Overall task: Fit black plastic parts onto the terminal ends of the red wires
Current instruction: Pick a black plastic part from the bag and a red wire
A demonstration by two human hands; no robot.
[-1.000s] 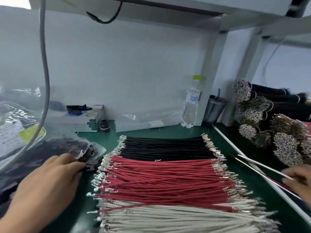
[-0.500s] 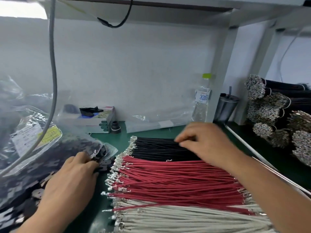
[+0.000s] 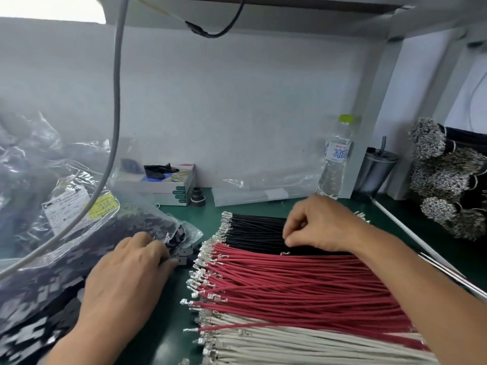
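A flat row of red wires [image 3: 303, 283] with metal terminals [image 3: 203, 272] at their left ends lies on the green bench, between black wires [image 3: 253, 230] behind and white wires [image 3: 303, 343] in front. Black plastic parts [image 3: 181, 246] spill from the mouth of a clear bag [image 3: 79, 248] at the left. My left hand [image 3: 126, 275] rests at that bag mouth, fingertips on the loose parts. My right hand [image 3: 316, 225] lies over the black wires, its curled fingers pinching at the wires near the red row's back edge.
A small carton [image 3: 168, 188] and a black fitting [image 3: 197, 197] stand at the back, beside a water bottle [image 3: 334, 164] and a metal cup [image 3: 374, 169]. Bundled wire looms [image 3: 448, 180] are stacked at the right. A grey cable [image 3: 113, 127] hangs at the left.
My right hand has come from the far right edge across to the black wires and settled lower on them. The left hand has stayed at the bag mouth.
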